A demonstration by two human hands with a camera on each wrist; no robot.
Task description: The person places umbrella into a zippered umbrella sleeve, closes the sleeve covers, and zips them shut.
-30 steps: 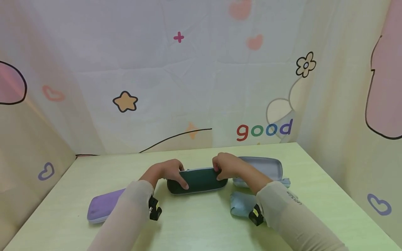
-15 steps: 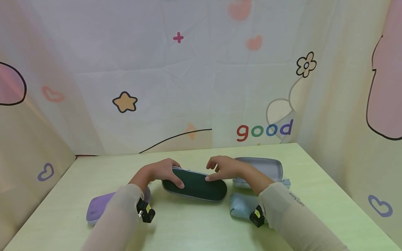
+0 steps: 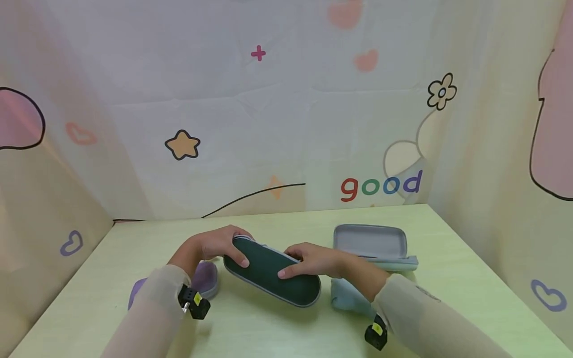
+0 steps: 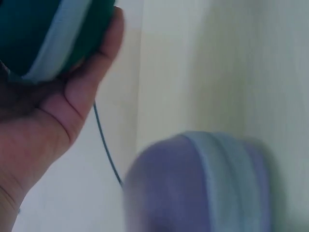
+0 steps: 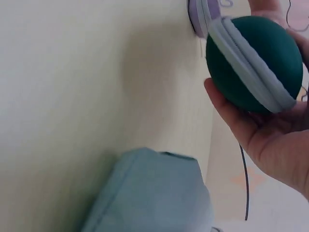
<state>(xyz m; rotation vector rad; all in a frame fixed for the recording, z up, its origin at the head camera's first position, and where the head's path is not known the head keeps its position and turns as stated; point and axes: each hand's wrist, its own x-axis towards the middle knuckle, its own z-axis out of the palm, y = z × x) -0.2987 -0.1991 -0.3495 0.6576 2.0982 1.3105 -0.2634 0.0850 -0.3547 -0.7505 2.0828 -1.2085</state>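
Note:
A dark green oblong zip case (image 3: 268, 279) hangs tilted over the table, its right end lower and nearer. My left hand (image 3: 217, 243) grips its upper left end, thumb across the flat green face. My right hand (image 3: 320, 261) holds the far long edge toward the right end, its thumb on the same face and its fingers behind. In the right wrist view a pale zipper band (image 5: 251, 65) runs round the case's end, its halves together. Partly hidden under my left forearm lies a purple zip case (image 3: 207, 279), also seen in the left wrist view.
At the back right, an open grey-lined case (image 3: 371, 239) lies with a pale blue front edge. Closer to me, a light blue soft-looking item (image 3: 349, 297) is partly covered by my right forearm. A printed curtain (image 3: 233, 164) borders the pale table (image 3: 268, 333).
The green case has been lifted and turned, its right end swinging toward me. My left hand moved left with it. The right hand loosened, then took hold again along the edge.

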